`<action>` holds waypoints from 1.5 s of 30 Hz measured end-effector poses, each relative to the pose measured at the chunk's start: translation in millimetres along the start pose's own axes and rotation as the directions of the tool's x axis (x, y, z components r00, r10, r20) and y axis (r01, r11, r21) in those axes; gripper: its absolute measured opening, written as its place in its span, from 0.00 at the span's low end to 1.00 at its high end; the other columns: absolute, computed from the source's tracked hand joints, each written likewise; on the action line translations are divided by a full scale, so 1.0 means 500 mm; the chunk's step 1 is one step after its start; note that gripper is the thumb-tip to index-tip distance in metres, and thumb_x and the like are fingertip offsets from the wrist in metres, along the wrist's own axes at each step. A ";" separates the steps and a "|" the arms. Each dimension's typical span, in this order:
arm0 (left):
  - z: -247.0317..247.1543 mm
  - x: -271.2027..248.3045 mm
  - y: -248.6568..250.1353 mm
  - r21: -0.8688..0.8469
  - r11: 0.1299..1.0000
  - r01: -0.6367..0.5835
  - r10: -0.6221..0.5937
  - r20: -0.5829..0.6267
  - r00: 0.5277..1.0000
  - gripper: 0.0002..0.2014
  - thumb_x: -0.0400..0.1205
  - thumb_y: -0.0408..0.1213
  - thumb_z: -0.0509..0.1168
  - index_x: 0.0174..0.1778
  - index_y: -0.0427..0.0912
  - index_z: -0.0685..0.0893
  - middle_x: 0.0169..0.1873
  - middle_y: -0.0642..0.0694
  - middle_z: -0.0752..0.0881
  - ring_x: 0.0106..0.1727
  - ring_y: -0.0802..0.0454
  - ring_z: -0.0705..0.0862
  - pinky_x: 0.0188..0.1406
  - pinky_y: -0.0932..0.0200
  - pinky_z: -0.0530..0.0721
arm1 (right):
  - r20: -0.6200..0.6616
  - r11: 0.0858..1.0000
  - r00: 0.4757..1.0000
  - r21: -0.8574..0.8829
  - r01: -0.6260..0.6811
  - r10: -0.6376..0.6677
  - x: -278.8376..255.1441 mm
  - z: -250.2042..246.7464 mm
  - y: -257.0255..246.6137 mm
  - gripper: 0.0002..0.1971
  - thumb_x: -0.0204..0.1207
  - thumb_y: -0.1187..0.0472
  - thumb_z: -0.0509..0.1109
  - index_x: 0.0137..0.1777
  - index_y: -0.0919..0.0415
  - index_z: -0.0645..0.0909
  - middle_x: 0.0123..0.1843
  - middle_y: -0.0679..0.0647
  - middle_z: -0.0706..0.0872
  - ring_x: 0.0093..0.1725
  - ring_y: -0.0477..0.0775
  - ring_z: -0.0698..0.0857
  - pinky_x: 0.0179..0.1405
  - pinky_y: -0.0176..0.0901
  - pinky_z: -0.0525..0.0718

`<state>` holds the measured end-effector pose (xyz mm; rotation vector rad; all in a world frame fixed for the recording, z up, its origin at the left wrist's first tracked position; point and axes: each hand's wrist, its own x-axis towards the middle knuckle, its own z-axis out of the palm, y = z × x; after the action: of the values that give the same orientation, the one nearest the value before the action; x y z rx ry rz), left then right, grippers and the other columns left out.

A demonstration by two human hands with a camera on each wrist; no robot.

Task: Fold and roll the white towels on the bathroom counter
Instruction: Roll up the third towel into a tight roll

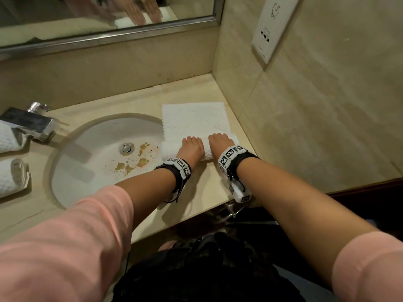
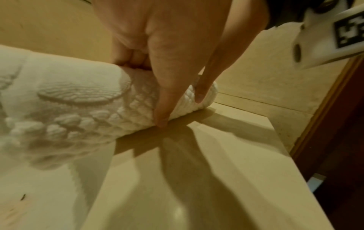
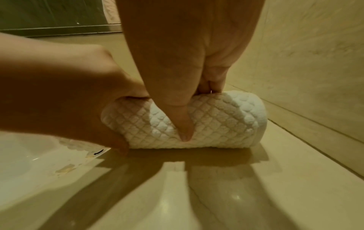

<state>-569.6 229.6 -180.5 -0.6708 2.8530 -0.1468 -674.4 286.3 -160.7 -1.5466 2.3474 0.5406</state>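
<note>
A white quilted towel [image 1: 194,120] lies on the beige counter [image 1: 196,205] between the sink and the right wall. Its near end is wound into a roll [image 3: 226,123]; the far part is still flat. My left hand [image 1: 190,147] grips the left half of the roll, fingers curled over the top and thumb [image 2: 161,112] on the near side. My right hand [image 1: 220,141] grips the right half the same way, thumb [image 3: 184,126] pressed into the cloth. In the right wrist view my left hand [image 3: 69,101] covers the roll's left end.
A stained white sink basin [image 1: 87,162] sits left of the towel, with a chrome faucet [image 1: 30,123] behind it. Two rolled white towels [image 1: 8,136] [image 1: 13,177] lie at the far left. The tiled wall [image 1: 305,127] stands close on the right, a mirror [image 1: 109,18] behind.
</note>
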 end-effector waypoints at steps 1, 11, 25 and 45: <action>-0.001 0.006 -0.001 -0.005 1.000 -0.008 0.008 -0.017 1.000 0.16 0.64 0.29 0.55 0.35 0.41 0.88 0.29 0.47 0.86 0.32 0.51 0.84 0.33 0.63 0.82 | -0.004 1.000 1.000 0.002 0.002 -0.002 -0.002 0.000 -0.001 0.16 0.83 0.67 0.54 0.69 0.66 0.70 0.69 0.61 0.77 0.69 0.60 0.75 0.68 0.48 0.69; -0.017 0.001 -0.013 0.043 0.997 -0.058 0.053 0.107 0.993 0.14 0.81 0.23 0.53 0.63 0.30 0.72 0.60 0.35 0.80 0.62 0.39 0.78 0.60 0.49 0.75 | -0.118 0.998 0.993 -0.060 0.021 -0.028 -0.040 0.053 -0.005 0.34 0.82 0.66 0.57 0.83 0.71 0.43 0.84 0.66 0.52 0.83 0.64 0.53 0.83 0.54 0.53; -0.036 0.020 -0.032 -0.034 0.998 -0.049 0.055 0.201 0.978 0.17 0.78 0.34 0.67 0.61 0.36 0.75 0.56 0.41 0.84 0.56 0.42 0.84 0.49 0.54 0.79 | -0.149 0.993 0.989 -0.119 0.008 -0.026 -0.050 0.079 -0.024 0.40 0.76 0.66 0.66 0.82 0.73 0.46 0.82 0.70 0.54 0.83 0.69 0.51 0.83 0.61 0.47; 0.006 0.026 0.006 0.075 0.997 0.026 -0.026 -0.001 1.000 0.25 0.86 0.28 0.44 0.79 0.22 0.51 0.74 0.25 0.65 0.77 0.29 0.63 0.80 0.41 0.56 | 0.253 0.980 0.962 -0.142 0.138 -0.099 0.097 -0.092 0.022 0.18 0.69 0.60 0.76 0.59 0.64 0.81 0.52 0.59 0.88 0.52 0.59 0.87 0.44 0.40 0.80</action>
<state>-581.5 226.4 -186.0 -0.6937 2.8239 -0.2561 -704.7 229.8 -138.7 -1.5746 2.0551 0.8550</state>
